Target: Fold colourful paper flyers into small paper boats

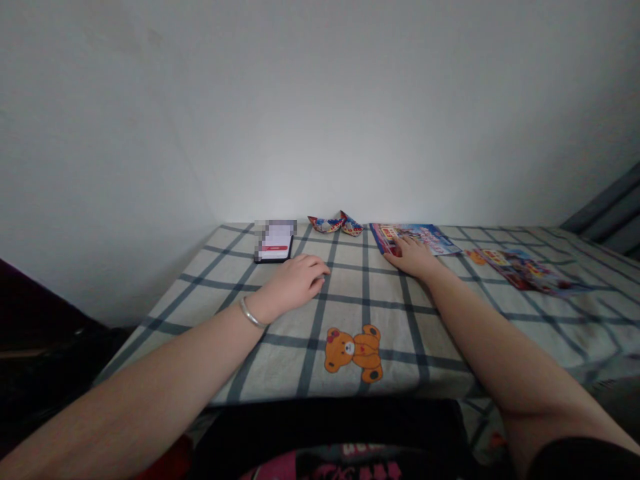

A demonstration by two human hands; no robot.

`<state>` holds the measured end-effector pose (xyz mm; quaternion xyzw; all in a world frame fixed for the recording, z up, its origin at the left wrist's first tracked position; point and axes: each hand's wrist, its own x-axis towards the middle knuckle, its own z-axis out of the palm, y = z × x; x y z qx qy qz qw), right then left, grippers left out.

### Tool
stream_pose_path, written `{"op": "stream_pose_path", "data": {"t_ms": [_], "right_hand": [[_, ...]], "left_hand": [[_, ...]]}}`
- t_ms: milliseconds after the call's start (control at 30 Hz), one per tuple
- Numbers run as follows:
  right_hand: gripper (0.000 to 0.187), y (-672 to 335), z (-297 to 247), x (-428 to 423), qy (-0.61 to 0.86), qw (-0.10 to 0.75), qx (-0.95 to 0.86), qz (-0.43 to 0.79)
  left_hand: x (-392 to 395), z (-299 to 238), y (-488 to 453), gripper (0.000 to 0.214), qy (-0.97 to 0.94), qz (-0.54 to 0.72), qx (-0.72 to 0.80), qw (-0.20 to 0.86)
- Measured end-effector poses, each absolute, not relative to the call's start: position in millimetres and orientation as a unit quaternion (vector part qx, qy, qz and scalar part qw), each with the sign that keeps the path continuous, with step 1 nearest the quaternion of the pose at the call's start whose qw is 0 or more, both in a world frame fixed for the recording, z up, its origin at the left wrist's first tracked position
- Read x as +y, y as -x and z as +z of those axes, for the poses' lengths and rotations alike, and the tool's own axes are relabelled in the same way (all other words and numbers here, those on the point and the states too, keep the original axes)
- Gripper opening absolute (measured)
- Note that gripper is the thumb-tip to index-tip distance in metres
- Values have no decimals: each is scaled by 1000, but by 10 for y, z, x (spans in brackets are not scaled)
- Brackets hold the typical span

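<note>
My left hand point(299, 280) rests on the checked tablecloth point(280, 340) with loosely curled fingers apart and nothing in them; a silver bangle point(251, 313) circles that wrist. Just beyond it lies a phone point(277, 241) with its screen lit. On the right, my right hand point(411, 257) lies with spread fingers on a colourful printed sheet point(430, 233), touching its near left part. Between phone and sheet, close to the wall, sit two small folded paper boats point(326, 225) made from similar printed paper.
Another colourful printed sheet point(525, 270) lies farther right on the cloth. A white wall point(350, 120) rises behind the table's far edge. An orange bear picture point(354, 353) is on the cloth near the front edge. Grey slanted bars point(610, 207) stand at far right.
</note>
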<state>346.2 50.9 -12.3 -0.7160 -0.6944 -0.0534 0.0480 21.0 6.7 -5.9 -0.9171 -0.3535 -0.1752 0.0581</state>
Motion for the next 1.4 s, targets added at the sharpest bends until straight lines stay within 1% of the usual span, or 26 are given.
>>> {"op": "stream_pose_path", "data": {"t_ms": [133,267,367,433,600,733,867,933,1067,1200,1333,1400], "right_hand": [[64,-3443,-80,479,682,47,-726,-74],[63,-3426,-1,396,674,37,-733,-81],[59,-3384,107,299,674,5,-734,-76],[53,-3337,187,233,692,-14,-717,-83],[43,-3244,300,139,699,-56,-709,-80],[40,-3254,319,117,692,-77,-711,-92],[41,-3191,352,47,662,-106,-733,-115],[41,-3090,361,-14,638,-99,-752,-131],[36,-2843,346,-143,569,-88,-809,-117],[34,-2711,322,-256,480,-38,-867,-130],[31,-2667,327,-362,382,10,-919,-95],[29,-2640,333,-407,365,19,-928,-69]], "left_hand": [[85,-72,-199,22,919,-177,-349,54],[92,-75,-189,22,921,-177,-344,48],[102,-84,-180,22,921,-178,-342,49],[107,-88,-178,23,922,-175,-342,50],[104,-77,-177,23,924,-169,-339,48],[112,-79,-172,23,926,-172,-333,52],[117,-86,-170,24,925,-169,-336,46],[111,-81,-174,25,924,-171,-341,39],[93,-60,-184,28,918,-193,-346,28],[96,-55,-182,30,913,-220,-343,19],[121,-77,-181,29,914,-240,-327,0],[131,-87,-185,28,914,-244,-325,-9]]}}
